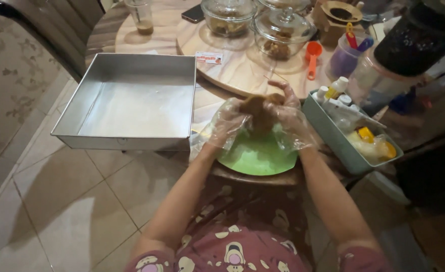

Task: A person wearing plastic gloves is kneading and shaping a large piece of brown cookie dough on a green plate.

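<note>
My left hand (226, 123) and my right hand (294, 121) both wear clear plastic gloves. Between them they press a brown lump of dough (259, 108), held a little above a light green plate (257, 157) at the table's near edge. The fingers of both hands curl around the lump, and part of it is hidden by the gloves. A square grey metal baking pan (81, 108) lined with white paper lies to the left of my left hand.
A teal tray (333, 138) of small bottles and packets stands right of the plate. Further back on the round wooden table (232, 70) are two lidded glass bowls (282, 31), an orange scoop (312, 58), a plastic cup (142, 17) and a phone (193, 14). Tiled floor lies below left.
</note>
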